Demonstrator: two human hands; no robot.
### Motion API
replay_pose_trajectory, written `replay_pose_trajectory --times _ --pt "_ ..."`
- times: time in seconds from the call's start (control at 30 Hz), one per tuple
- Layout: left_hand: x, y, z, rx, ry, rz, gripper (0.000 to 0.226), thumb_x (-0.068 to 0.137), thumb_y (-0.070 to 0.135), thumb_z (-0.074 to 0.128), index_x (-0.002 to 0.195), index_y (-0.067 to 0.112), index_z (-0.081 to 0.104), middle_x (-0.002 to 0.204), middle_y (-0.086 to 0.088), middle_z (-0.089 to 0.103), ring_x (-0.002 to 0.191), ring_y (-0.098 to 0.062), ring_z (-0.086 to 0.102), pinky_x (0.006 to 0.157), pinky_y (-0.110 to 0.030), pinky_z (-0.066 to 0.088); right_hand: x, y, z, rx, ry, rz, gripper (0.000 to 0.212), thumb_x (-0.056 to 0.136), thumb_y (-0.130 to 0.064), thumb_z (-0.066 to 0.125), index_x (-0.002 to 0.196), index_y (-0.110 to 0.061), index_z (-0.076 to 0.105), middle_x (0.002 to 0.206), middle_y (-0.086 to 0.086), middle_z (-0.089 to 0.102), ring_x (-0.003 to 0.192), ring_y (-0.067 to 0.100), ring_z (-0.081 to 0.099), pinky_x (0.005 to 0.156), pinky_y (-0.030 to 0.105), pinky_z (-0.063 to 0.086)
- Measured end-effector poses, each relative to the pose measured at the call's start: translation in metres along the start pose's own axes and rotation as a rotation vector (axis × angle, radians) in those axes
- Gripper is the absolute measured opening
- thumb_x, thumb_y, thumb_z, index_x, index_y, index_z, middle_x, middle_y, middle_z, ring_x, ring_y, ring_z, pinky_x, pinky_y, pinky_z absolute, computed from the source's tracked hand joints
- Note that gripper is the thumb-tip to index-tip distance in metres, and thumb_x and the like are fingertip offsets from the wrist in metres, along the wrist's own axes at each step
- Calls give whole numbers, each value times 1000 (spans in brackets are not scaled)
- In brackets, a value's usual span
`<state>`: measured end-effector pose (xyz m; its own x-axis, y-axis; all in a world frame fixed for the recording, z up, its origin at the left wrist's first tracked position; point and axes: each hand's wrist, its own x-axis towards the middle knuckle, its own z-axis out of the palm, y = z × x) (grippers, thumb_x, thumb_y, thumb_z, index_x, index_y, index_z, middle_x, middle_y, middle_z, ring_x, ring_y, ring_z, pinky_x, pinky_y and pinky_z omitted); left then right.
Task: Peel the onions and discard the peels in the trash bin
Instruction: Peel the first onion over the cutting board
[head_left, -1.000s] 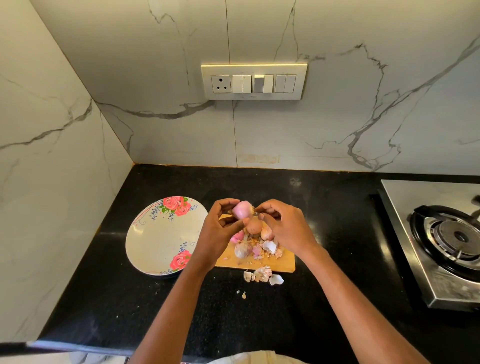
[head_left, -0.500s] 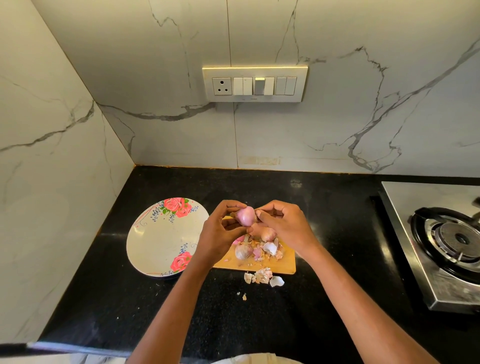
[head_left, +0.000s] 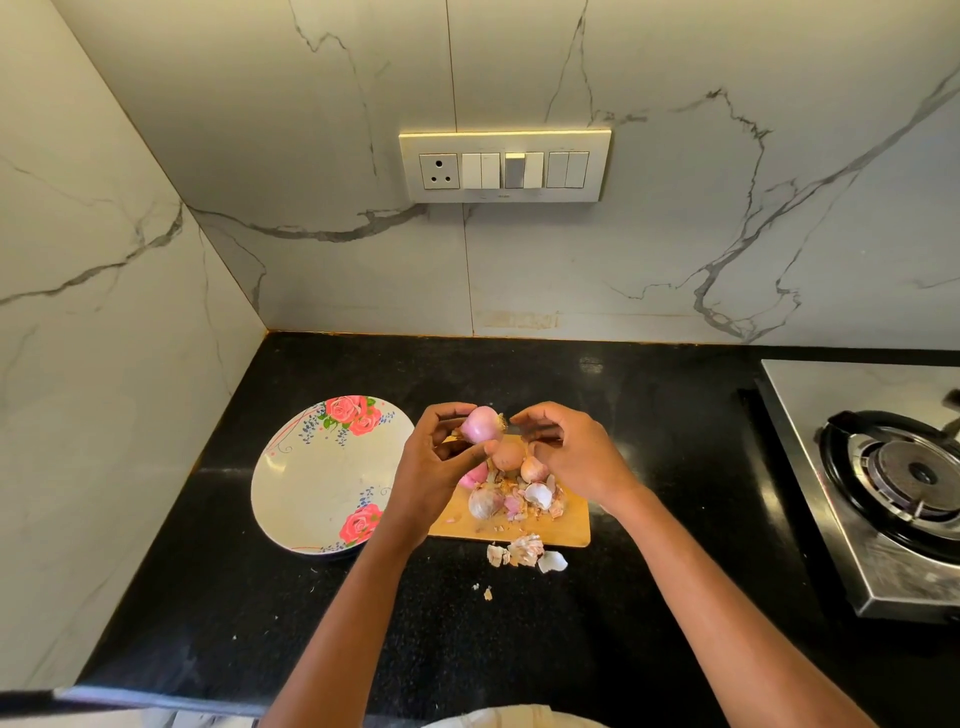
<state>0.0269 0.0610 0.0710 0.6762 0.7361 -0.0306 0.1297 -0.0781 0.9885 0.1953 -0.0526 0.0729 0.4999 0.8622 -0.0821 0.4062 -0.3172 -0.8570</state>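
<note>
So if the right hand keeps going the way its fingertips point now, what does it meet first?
Probably the pink onion held by the left hand: the right hand points leftward at its root end, close by, though depth is unclear.

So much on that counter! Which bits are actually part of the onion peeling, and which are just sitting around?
Part of the job:
- left hand, holding the pink onion
- right hand, fingers curled beside it
- other onions on the wooden board
- loose peels on the counter

Just lying about:
- flowered plate
- gas stove
- wall switch panel
</note>
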Motion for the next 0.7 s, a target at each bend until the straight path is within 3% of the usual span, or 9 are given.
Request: replay_pose_trajectory --times 0.13,0.3,0.43,0.57,0.7 --pt "2 -1 0 -6 5 -54 54 78 47 77 126 35 56 126 11 65 115 -10 65 93 -25 55 -1 -10 1 81 -3 -81 28 94 -21 72 120 -31 68 114 -20 69 107 -3 64 89 16 53" --pt "2 -6 -3 -44 -56 -97 45 86 55 73 127 42 62 125 14 67 119 -13 65 103 -42 54 -3 -16 -3 176 0 -121 22 92 -22 74 113 -30 73 107 -18 73 104 0 67 91 22 55" --pt "0 -3 -3 -93 -88 -129 35 93 44 67 127 38 62 128 6 67 117 -16 66 101 -39 55 -4 -16 -2 186 54 -119 15 90 -22 76 105 -25 75 99 -15 74 97 2 69 87 22 56" --pt "-4 5 -2 -301 -96 -235 36 94 34 58 127 20 61 122 -8 70 108 -22 71 88 -31 58 -6 -21 0 196 76 -166 25 89 -18 77 113 -23 71 103 -14 73 100 -1 68 88 16 54" --pt "-3 7 -2 -283 -100 -247 31 100 31 54 127 20 61 123 -8 69 106 -21 71 87 -31 58 -6 -22 1 165 77 -204 31 89 -17 77 118 -21 70 108 -14 73 102 -2 69 89 15 54"
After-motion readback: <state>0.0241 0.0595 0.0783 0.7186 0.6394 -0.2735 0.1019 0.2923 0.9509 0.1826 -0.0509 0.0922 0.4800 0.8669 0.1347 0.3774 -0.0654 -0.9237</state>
